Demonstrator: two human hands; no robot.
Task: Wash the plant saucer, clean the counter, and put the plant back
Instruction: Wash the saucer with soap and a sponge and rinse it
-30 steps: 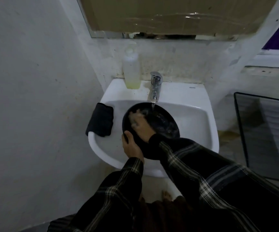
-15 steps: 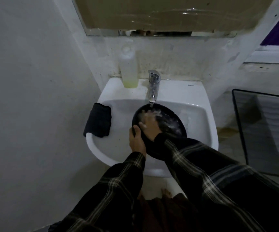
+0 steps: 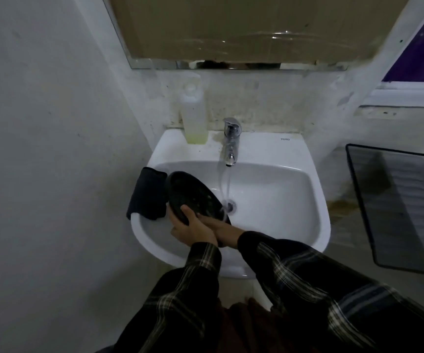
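The round black plant saucer [image 3: 190, 193] is tilted up over the left half of the white sink [image 3: 277, 149], away from the water stream. My left hand [image 3: 193, 226] grips its near rim, thumb on the inner face. My right hand [image 3: 221, 228] lies just right of the left one, at the saucer's lower edge, with fingers straight against it. Water runs from the chrome tap [image 3: 231, 138] straight into the drain [image 3: 230, 206]. The plant is not in view.
A folded dark cloth [image 3: 147, 194] hangs over the sink's left rim, touching the saucer's back. A clear bottle with yellowish liquid [image 3: 194, 115] stands at the back left of the sink. A black wire-mesh tray [image 3: 399, 205] lies on the counter at right. A wall runs close on the left.
The saucer has left the water stream, moved left and tipped up on edge. My right hand has stopped rubbing its inside and dropped to the lower rim beside my left hand.
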